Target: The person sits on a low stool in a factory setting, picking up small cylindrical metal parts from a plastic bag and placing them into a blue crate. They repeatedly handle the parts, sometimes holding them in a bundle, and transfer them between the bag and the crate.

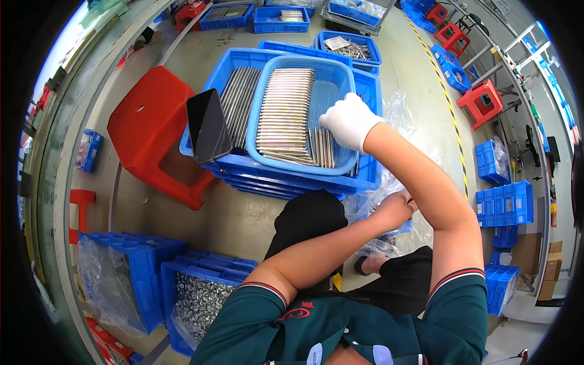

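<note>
My right hand, in a white glove, hovers over the right side of a light blue plastic basket. Its fingers are curled closed, and whatever they may hold is hidden. Inside the basket lies a long stack of shiny metal rods, with a shorter group of rods standing the other way near the front. My bare left hand is low on the right, beside clear plastic bagging and small metal parts. Its fingers are pinched together on something I cannot make out.
The basket rests on stacked blue crates holding darker rods. A black phone-like slab leans at their left, beside a red stool. A blue crate of small metal fittings stands at lower left. More blue crates line the right.
</note>
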Demonstrator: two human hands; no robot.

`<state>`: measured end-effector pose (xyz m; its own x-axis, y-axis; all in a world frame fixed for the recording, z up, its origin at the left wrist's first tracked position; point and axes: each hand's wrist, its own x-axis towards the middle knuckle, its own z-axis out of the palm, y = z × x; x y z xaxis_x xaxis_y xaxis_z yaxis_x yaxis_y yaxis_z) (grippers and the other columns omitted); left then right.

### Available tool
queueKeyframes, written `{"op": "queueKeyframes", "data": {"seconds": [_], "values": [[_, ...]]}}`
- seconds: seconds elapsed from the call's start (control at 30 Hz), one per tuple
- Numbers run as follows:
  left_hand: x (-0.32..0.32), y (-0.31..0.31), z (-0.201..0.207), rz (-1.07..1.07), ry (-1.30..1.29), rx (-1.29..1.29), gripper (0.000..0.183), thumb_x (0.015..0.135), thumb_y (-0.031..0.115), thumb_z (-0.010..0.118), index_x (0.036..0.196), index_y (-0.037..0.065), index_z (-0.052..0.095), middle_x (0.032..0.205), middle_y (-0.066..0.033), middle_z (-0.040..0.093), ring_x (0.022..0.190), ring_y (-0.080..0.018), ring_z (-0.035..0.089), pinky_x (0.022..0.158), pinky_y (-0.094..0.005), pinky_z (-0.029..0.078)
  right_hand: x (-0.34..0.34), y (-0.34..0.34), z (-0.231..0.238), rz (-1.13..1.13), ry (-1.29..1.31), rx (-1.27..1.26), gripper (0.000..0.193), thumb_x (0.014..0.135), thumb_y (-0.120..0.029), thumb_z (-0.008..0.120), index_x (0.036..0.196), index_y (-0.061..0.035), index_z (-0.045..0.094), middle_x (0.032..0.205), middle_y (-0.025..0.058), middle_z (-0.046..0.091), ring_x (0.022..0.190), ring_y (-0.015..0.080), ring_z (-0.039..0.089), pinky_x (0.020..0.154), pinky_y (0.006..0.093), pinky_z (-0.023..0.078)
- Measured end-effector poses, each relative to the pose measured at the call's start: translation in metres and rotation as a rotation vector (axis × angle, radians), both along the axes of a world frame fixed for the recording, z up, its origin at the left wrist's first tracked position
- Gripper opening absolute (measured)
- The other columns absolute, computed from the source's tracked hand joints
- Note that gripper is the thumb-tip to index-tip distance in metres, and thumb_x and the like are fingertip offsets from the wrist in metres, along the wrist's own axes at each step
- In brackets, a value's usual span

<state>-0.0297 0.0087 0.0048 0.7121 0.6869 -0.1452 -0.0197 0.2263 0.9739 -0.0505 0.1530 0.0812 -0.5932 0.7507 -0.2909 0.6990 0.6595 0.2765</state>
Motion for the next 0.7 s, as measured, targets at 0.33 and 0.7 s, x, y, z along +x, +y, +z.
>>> {"op": "queueKeyframes", "data": {"seconds": [0.33,0.7], "values": [[0.01,0.0,-0.012,-0.003,0.02,0.028,0.033,0.088,0.027,0.054,0.094,-0.004,0.061,0.072,-0.0165,0.063,0.067,-0.0262,0.063,0.066,-0.0382,0.048,-0.003,0.003,-0.011,-0.061,0.093,-0.054,0.016,0.073,-0.005,0.055,0.088,-0.0065,0.061,0.08,0.0133,0.066,0.076,0.0318,0.065,0.072,0.0397,0.049],[0.005,0.004,-0.013,0.043,-0.001,0.02,0.028,0.09,0.026,0.056,0.091,-0.002,0.059,0.067,-0.0062,0.058,0.062,-0.0129,0.054,0.059,-0.0294,0.043,0.061,-0.033,0.037,0.077,0.719,0.42,0.02,0.074,-0.016,0.066,0.092,-0.0089,0.063,0.081,0.0107,0.064,0.081,0.0307,0.061,0.071,0.0416,0.048]]}}
